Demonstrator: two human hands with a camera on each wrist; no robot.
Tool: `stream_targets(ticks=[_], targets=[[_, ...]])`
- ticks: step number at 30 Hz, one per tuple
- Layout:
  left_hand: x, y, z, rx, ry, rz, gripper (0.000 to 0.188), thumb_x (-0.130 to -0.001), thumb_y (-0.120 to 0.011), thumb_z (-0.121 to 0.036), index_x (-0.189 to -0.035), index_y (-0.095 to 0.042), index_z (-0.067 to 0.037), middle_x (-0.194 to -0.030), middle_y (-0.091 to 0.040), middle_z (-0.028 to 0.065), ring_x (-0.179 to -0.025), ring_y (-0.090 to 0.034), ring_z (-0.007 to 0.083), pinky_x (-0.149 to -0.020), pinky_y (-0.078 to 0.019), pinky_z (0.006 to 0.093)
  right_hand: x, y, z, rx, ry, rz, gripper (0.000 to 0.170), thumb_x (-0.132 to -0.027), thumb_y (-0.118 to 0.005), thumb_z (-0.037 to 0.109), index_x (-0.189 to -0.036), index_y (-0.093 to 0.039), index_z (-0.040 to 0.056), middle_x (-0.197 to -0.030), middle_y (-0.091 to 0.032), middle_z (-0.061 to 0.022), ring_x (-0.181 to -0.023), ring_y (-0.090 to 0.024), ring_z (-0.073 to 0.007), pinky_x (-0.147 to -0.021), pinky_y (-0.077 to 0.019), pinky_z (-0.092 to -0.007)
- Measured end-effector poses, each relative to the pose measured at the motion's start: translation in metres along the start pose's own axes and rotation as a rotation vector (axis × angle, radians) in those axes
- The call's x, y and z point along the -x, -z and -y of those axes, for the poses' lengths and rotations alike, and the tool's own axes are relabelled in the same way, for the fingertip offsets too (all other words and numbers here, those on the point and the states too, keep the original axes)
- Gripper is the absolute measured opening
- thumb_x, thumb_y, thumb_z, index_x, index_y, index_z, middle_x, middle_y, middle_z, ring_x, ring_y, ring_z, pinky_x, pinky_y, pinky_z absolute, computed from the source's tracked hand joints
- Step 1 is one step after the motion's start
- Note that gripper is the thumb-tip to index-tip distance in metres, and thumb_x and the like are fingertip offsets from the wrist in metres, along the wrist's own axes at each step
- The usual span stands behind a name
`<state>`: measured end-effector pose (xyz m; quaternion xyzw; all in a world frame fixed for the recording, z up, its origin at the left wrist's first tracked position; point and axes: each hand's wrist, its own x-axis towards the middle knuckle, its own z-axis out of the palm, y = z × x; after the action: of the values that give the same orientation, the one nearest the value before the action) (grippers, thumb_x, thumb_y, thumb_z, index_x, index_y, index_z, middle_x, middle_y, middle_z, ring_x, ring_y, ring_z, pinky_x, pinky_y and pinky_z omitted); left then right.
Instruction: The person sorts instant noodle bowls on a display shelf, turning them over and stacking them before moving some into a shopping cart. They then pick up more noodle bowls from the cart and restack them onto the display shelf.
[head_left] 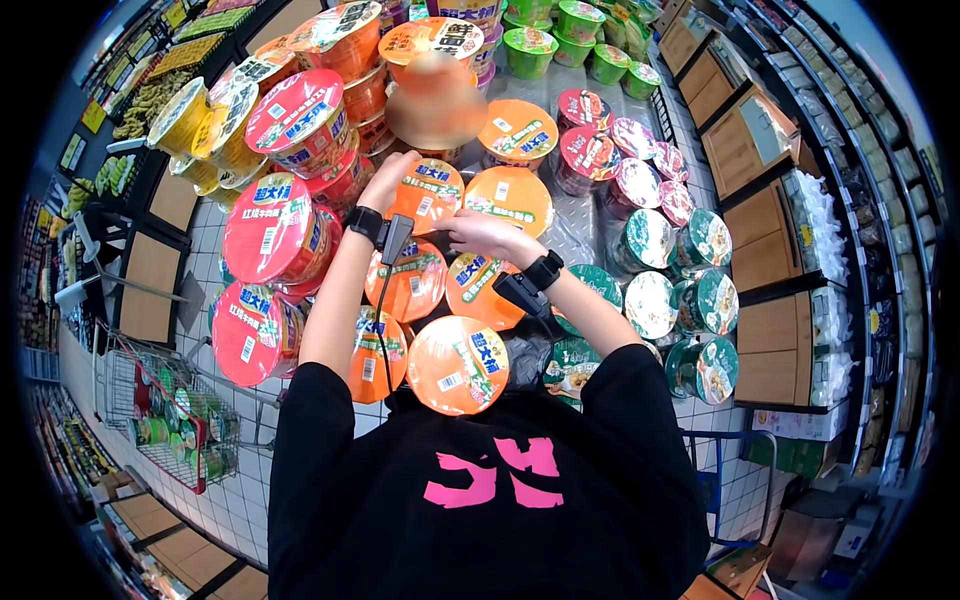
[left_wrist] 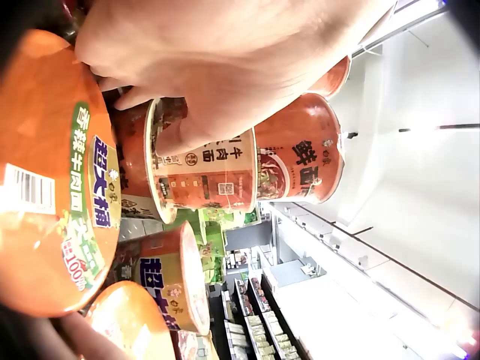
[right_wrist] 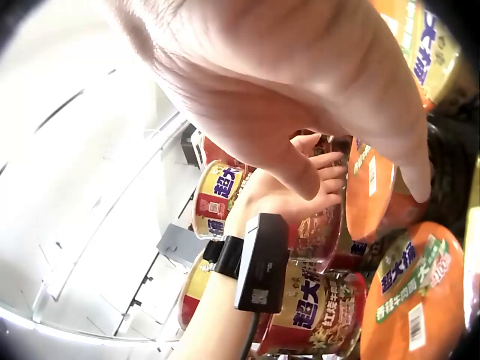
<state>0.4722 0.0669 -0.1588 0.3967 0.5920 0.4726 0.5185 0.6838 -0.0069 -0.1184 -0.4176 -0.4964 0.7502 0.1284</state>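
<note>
An orange-lidded instant noodle tub (head_left: 428,200) lies between my two hands. My left hand (head_left: 390,182) is at its far left edge; in the right wrist view its fingers (right_wrist: 330,174) are extended and slightly spread. At the tub's near right edge is my right hand (head_left: 487,234), reaching across other orange lids. Its thumb and straight fingers stand apart in the right wrist view, with a fingertip (right_wrist: 416,180) overlapping an orange lid (right_wrist: 375,187). Close below my left hand (left_wrist: 225,67), a big orange lid (left_wrist: 56,172) fills the left wrist view's left side.
Red noodle tubs (head_left: 268,230) are stacked left of my left arm, yellow ones (head_left: 180,115) beyond. Orange buckets (head_left: 340,45) rise ahead. Green-lidded tubs (head_left: 708,240) and red cups (head_left: 588,152) stand right. A shopping cart (head_left: 160,410) is at left, a blue-framed trolley (head_left: 735,437) at right.
</note>
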Motion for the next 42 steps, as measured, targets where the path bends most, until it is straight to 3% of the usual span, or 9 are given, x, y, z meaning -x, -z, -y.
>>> stream_targets(ticks=[4,12,16,19,21,22,26,28,42], targets=[[0.017,-0.008,-0.010,-0.188,0.080,-0.037,0.039,-0.087,-0.056,-0.033,-0.105,-0.055,0.001,-0.112,-0.055,0.0115,-0.110,-0.047,0.0178,-0.093,-0.0356,0.0329,0.005,-0.002,0.001,-0.188,0.054,0.045,0.043,-0.091,-0.054,0.021,-0.123,-0.038,-0.0026,-0.129,-0.045,-0.0155,-0.123,-0.043,-0.0311,-0.102,-0.0370,-0.0381],[0.024,0.002,-0.034,-0.329,-0.045,-0.059,0.053,-0.087,-0.056,-0.036,-0.117,-0.049,0.007,-0.117,-0.053,0.0134,-0.112,-0.046,0.0185,-0.092,-0.0363,0.0318,0.028,0.004,0.023,-0.268,0.165,0.128,0.045,-0.090,-0.054,0.016,-0.127,-0.033,0.0021,-0.126,-0.047,-0.0155,-0.110,-0.055,-0.0323,-0.095,-0.0453,-0.0376],[0.053,-0.010,-0.062,-0.268,-0.185,-0.158,0.054,-0.083,-0.055,-0.040,-0.108,-0.055,0.008,-0.113,-0.057,0.0213,-0.105,-0.054,0.0229,-0.088,-0.0416,0.0343,0.051,0.012,0.041,-0.230,0.211,0.171,0.040,-0.093,-0.050,0.016,-0.126,-0.034,0.0004,-0.121,-0.049,-0.0159,-0.109,-0.056,-0.0340,-0.094,-0.0465,-0.0383],[0.097,-0.019,-0.105,-0.081,-0.144,0.141,0.040,-0.091,-0.053,-0.027,-0.117,-0.052,0.004,-0.116,-0.054,0.0095,-0.112,-0.047,0.0138,-0.093,-0.0382,0.0286,0.076,0.025,0.057,-0.123,0.234,0.123,0.048,-0.094,-0.049,0.019,-0.133,-0.029,-0.0005,-0.122,-0.049,-0.0169,-0.107,-0.058,-0.0339,-0.090,-0.0497,-0.0397],[0.112,-0.024,-0.117,-0.085,-0.215,0.157,0.037,-0.092,-0.051,-0.027,-0.115,-0.054,0.002,-0.116,-0.054,0.0077,-0.112,-0.046,0.0131,-0.095,-0.0363,0.0279,0.094,0.035,0.070,-0.084,0.234,0.110,0.056,-0.094,-0.049,0.019,-0.138,-0.021,-0.0025,-0.121,-0.049,-0.0179,-0.106,-0.058,-0.0342,-0.091,-0.0494,-0.0404],[0.125,-0.030,-0.126,-0.090,-0.288,0.177,0.035,-0.093,-0.050,-0.026,-0.113,-0.056,0.001,-0.116,-0.054,0.0059,-0.113,-0.045,0.0124,-0.096,-0.0344,0.0272,0.107,0.034,0.077,-0.061,0.274,0.049,0.045,-0.092,-0.050,0.020,-0.130,-0.036,-0.0012,-0.116,-0.053,-0.0203,-0.099,-0.061,-0.0309,-0.085,-0.0522,-0.0362],[0.147,-0.048,-0.150,0.005,-0.303,0.285,0.039,-0.093,-0.050,-0.026,-0.120,-0.052,0.002,-0.123,-0.051,0.0068,-0.118,-0.042,0.0126,-0.101,-0.0302,0.0277,0.134,0.055,0.101,0.063,0.268,-0.032,0.068,-0.093,-0.051,0.022,-0.141,-0.011,-0.0050,-0.122,-0.051,-0.0198,-0.102,-0.061,-0.0317,-0.090,-0.0503,-0.0381],[0.156,-0.061,-0.161,0.044,-0.340,0.285,0.048,-0.092,-0.052,-0.026,-0.129,-0.044,0.004,-0.129,-0.048,0.0091,-0.123,-0.039,0.0142,-0.104,-0.0277,0.0280,0.138,0.066,0.107,0.095,0.294,-0.089,0.065,-0.094,-0.049,0.022,-0.143,-0.012,0.0002,-0.124,-0.051,-0.0184,-0.104,-0.060,-0.0312,-0.089,-0.0503,-0.0384],[0.066,-0.103,-0.119,0.416,-0.329,0.396,0.068,-0.090,-0.056,-0.028,-0.139,-0.023,0.008,-0.143,-0.030,0.0160,-0.135,-0.025,0.0195,-0.112,-0.0164,0.0340,0.085,0.151,0.138,0.055,0.397,-0.227,0.070,-0.089,-0.057,0.022,-0.143,-0.016,0.0022,-0.137,-0.035,-0.0186,-0.100,-0.060,-0.0333,-0.084,-0.0526,-0.0413]])
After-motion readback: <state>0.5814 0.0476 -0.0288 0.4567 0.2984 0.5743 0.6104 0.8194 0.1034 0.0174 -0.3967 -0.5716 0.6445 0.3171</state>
